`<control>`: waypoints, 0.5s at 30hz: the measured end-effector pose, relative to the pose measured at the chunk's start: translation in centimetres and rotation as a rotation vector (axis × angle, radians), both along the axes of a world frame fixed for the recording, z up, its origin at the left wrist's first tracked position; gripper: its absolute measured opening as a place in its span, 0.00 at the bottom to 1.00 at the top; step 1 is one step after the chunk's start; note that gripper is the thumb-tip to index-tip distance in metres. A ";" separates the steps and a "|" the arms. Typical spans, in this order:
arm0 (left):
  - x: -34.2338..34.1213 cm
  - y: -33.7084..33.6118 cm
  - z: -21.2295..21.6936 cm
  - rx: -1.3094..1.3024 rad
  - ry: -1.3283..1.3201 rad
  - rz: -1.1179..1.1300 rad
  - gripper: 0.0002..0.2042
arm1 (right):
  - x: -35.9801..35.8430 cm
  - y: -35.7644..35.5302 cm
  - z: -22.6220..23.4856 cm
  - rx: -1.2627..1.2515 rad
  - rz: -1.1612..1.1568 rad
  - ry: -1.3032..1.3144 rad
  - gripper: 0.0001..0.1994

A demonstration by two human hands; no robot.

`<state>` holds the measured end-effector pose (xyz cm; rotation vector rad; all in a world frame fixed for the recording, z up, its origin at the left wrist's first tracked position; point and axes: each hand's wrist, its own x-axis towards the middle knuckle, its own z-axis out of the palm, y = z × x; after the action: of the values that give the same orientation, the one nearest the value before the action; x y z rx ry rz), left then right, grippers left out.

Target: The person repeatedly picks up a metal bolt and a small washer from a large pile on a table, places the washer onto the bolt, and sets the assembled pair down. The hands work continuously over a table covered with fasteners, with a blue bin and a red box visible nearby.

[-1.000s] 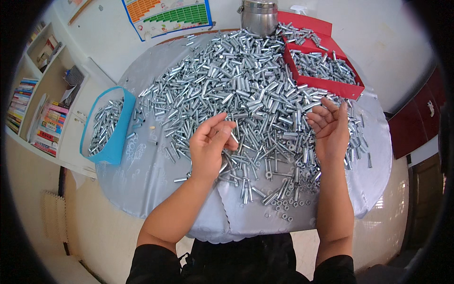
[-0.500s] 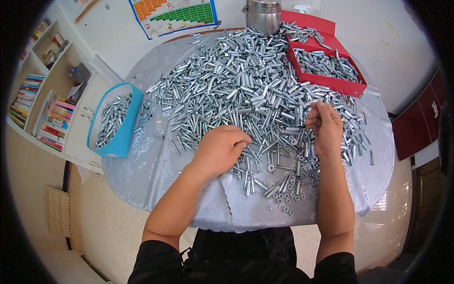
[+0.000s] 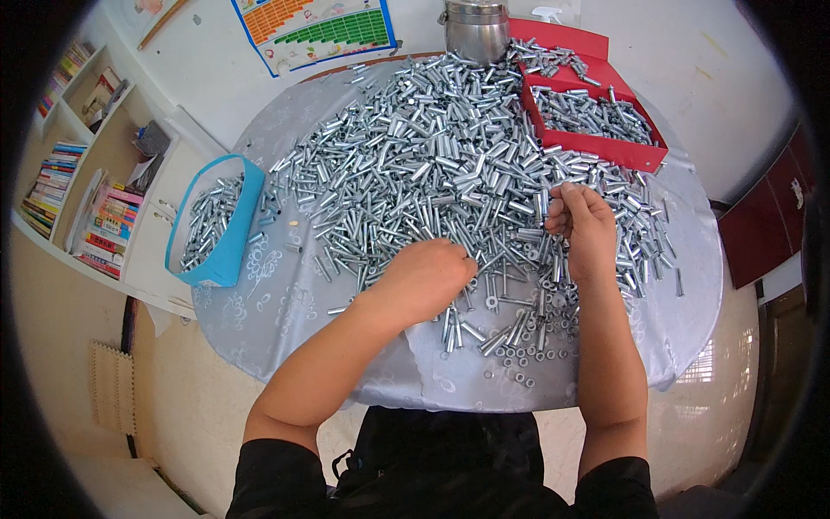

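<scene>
My left hand [image 3: 430,275] is closed, its back turned up and its fingertips bent down at the near edge of a large heap of metal bolts and sleeves [image 3: 432,156]. Whatever its fingers may hold is hidden beneath them. To the right, my right hand [image 3: 585,227] is raised over the heap with thumb and fingers curled together. A shiny metal sleeve [image 3: 544,204] shows right by these fingertips, but whether they grip it I cannot tell. Between the two forearms lie loose nuts and washers [image 3: 525,355] and several long bolts [image 3: 508,336] on the silvery cloth.
A blue open box [image 3: 245,227] of metal pieces stands at the left on the round, cloth-covered table [image 3: 259,333]. At the back right is a red box [image 3: 596,154] of bolts, its lid also bearing some. Beside it stands a steel pot [image 3: 477,35]. Bookshelves [image 3: 86,164] line the left.
My left hand has moved right and slightly down along the heap's near edge. My right hand has shifted a little to the left, its fingers still curled.
</scene>
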<state>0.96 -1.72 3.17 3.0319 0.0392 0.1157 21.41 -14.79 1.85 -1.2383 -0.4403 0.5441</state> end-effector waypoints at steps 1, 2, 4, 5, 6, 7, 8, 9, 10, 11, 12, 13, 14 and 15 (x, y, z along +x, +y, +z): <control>0.1 0.0 0.0 -0.002 0.018 0.004 0.08 | 0.0 0.0 0.0 0.006 0.003 0.005 0.12; 0.2 0.1 0.2 -0.011 0.038 0.008 0.09 | 0.0 0.0 0.0 0.004 0.001 0.003 0.12; -0.1 0.3 0.9 -0.030 0.079 0.016 0.11 | 0.0 0.0 0.0 -0.002 -0.004 0.003 0.12; -0.2 0.4 1.1 -0.083 0.037 0.058 0.13 | 0.0 0.0 0.0 -0.002 -0.005 0.008 0.11; -0.4 0.6 1.2 -0.136 -0.006 0.099 0.15 | 0.0 0.0 0.0 -0.002 -0.006 0.013 0.11; -0.4 0.8 1.3 -0.187 -0.052 0.140 0.17 | 0.1 0.1 0.0 -0.001 -0.007 0.013 0.12; -0.3 0.9 1.4 -0.283 -0.104 0.138 0.18 | 0.2 0.1 0.0 -0.005 -0.005 0.008 0.11; -0.2 1.1 1.5 -0.379 -0.155 0.134 0.19 | 0.2 0.0 0.0 -0.009 -0.004 0.003 0.12; -0.1 1.2 1.5 -0.477 -0.205 0.134 0.20 | 0.2 0.1 -0.2 -0.015 0.001 -0.001 0.12; 0.1 1.3 1.2 -0.717 -0.222 0.180 0.20 | 0.2 0.1 -0.1 -0.029 -0.003 -0.016 0.11; 0.5 1.2 0.7 -0.957 -0.236 0.224 0.20 | 0.1 0.1 0.0 -0.043 -0.008 -0.031 0.11; 0.7 1.2 0.2 -1.196 -0.251 0.270 0.19 | 0.0 0.1 0.1 -0.055 -0.009 -0.048 0.11; 0.8 1.2 -0.3 -1.268 -0.299 0.292 0.15 | 0.0 0.1 0.1 -0.061 -0.004 -0.059 0.11; 0.7 1.3 -0.7 -1.351 -0.335 0.301 0.14 | 0.0 0.1 0.0 -0.066 0.000 -0.071 0.11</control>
<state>1.70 -0.42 2.52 1.6191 0.3688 0.4112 21.42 -14.64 1.88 -1.3243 -0.4855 0.5191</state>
